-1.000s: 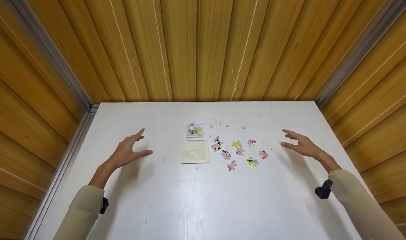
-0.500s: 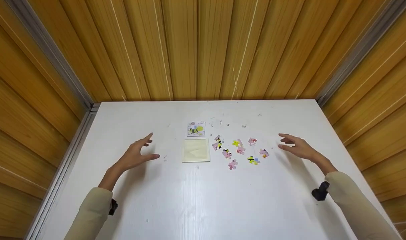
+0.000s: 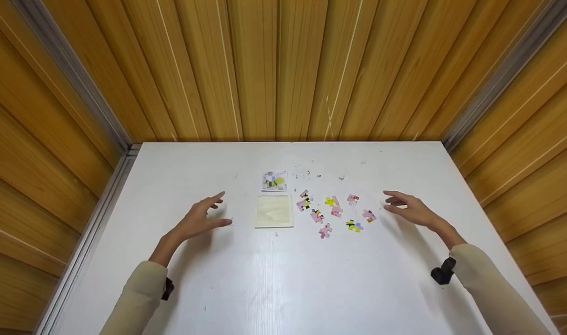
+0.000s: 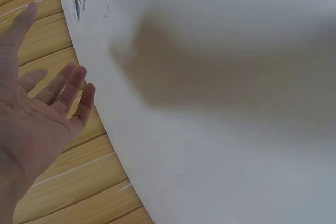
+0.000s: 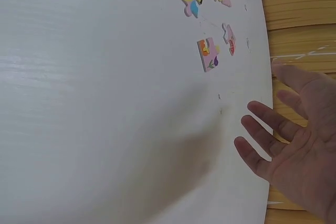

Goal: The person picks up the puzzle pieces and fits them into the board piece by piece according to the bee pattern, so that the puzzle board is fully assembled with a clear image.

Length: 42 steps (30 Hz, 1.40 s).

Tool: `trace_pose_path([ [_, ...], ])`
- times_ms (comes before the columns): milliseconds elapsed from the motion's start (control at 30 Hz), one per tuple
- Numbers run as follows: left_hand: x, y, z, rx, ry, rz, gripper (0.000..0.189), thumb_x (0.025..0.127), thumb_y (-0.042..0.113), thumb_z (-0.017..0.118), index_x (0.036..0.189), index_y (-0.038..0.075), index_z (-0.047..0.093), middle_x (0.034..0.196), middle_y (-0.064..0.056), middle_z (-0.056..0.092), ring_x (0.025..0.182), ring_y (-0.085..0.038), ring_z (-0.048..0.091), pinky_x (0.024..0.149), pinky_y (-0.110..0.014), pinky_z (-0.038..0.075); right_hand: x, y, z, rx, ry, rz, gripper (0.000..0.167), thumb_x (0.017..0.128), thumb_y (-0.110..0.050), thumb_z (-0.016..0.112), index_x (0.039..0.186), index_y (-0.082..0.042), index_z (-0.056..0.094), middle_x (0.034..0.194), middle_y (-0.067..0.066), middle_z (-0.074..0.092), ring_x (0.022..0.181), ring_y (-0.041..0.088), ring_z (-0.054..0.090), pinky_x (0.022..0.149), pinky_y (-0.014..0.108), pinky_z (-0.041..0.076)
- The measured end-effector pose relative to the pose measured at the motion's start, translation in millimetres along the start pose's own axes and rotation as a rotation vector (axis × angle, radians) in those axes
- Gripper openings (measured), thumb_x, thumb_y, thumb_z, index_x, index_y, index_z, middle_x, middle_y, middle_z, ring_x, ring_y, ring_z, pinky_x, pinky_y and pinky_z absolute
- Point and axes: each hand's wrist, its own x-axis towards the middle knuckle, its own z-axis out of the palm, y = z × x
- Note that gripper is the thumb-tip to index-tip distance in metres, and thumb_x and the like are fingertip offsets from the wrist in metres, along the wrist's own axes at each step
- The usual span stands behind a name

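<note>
Left hand [image 3: 197, 222] center-left of frame, right hand [image 3: 414, 211] center-right, both empty, fingers loosely spread. Puzzle pieces [image 3: 325, 231] scattered right of tray [image 3: 274, 212], prob for easy pinching; bee card [image 3: 274, 181] just above, for looking at I guess.

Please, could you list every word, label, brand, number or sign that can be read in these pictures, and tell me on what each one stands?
No text can be read in any view.
Picture card: any small marks are too tiny to tell as letters.
Puzzle pieces: coloured drawings, no readable lettering.
Pale square tray: no visible writing.
Black device at the right sleeve: too small to read any mark.
</note>
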Motion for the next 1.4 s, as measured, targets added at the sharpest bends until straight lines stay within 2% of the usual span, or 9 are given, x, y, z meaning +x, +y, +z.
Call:
trace_pose_path([
  [233,4.6,4.5,11.5,-0.021,-0.025,0.011,0.086,0.09,0.038,0.077,0.158,0.006,0.036,0.15,-0.025,0.05,0.134,-0.042,0.05,0.108,-0.063,0.04,4.1,-5.6,5.1,0.01,-0.024,0.015,0.058,0.105,-0.029,0.057,0.151,0.003,0.043,0.14,0.03,0.058,0.13,0.049,0.055,0.108,0.063,0.041],
  [567,14.6,7.6,30.7,-0.058,-0.058,0.05,0.083,0.09,0.032,0.078,0.155,0.0,0.039,0.147,-0.027,0.052,0.13,-0.045,0.054,0.107,-0.062,0.041,13.4,-10.0,15.5,0.041,-0.025,-0.037,0.053,0.105,-0.024,0.058,0.148,0.005,0.047,0.137,0.031,0.06,0.127,0.047,0.058,0.106,0.063,0.042],
  [700,20.7,9.6,40.2,-0.046,-0.056,0.047,0.081,0.09,0.033,0.079,0.154,0.0,0.042,0.146,-0.026,0.054,0.132,-0.044,0.053,0.109,-0.062,0.04,16.1,-9.6,20.4,0.042,-0.029,-0.026,0.053,0.105,-0.025,0.058,0.148,0.004,0.048,0.139,0.03,0.059,0.127,0.047,0.058,0.108,0.063,0.041],
  [967,34.4,12.5,54.6,0.012,-0.026,0.057,0.076,0.088,0.032,0.08,0.15,0.002,0.049,0.147,-0.021,0.057,0.137,-0.043,0.046,0.115,-0.065,0.026,28.1,-11.0,35.0,0.047,0.017,-0.045,0.049,0.104,-0.022,0.058,0.144,0.006,0.052,0.136,0.029,0.061,0.125,0.048,0.058,0.107,0.062,0.042],
  [1167,44.5,13.2,63.8,0.022,-0.004,0.024,0.075,0.086,0.032,0.082,0.149,0.005,0.051,0.149,-0.021,0.053,0.141,-0.042,0.042,0.114,-0.063,0.023,40.9,-12.6,43.5,0.026,0.088,-0.069,0.041,0.103,-0.014,0.059,0.136,0.009,0.057,0.121,0.027,0.068,0.113,0.044,0.063,0.099,0.052,0.049],
  [1300,50.3,12.5,67.2,0.048,0.011,0.037,0.078,0.083,0.029,0.085,0.148,0.004,0.052,0.15,-0.024,0.05,0.142,-0.043,0.038,0.113,-0.062,0.023,49.6,-14.1,50.4,0.015,0.137,-0.092,0.037,0.101,-0.009,0.06,0.132,0.011,0.06,0.115,0.028,0.069,0.108,0.044,0.065,0.095,0.049,0.051],
  [1400,53.7,11.3,68.6,0.08,0.02,0.057,0.081,0.08,0.028,0.088,0.148,0.003,0.052,0.151,-0.024,0.049,0.142,-0.044,0.036,0.109,-0.063,0.024,55.0,-14.8,56.6,0.011,0.156,-0.102,0.037,0.1,-0.009,0.061,0.13,0.012,0.06,0.114,0.029,0.068,0.107,0.044,0.065,0.095,0.051,0.051],
])
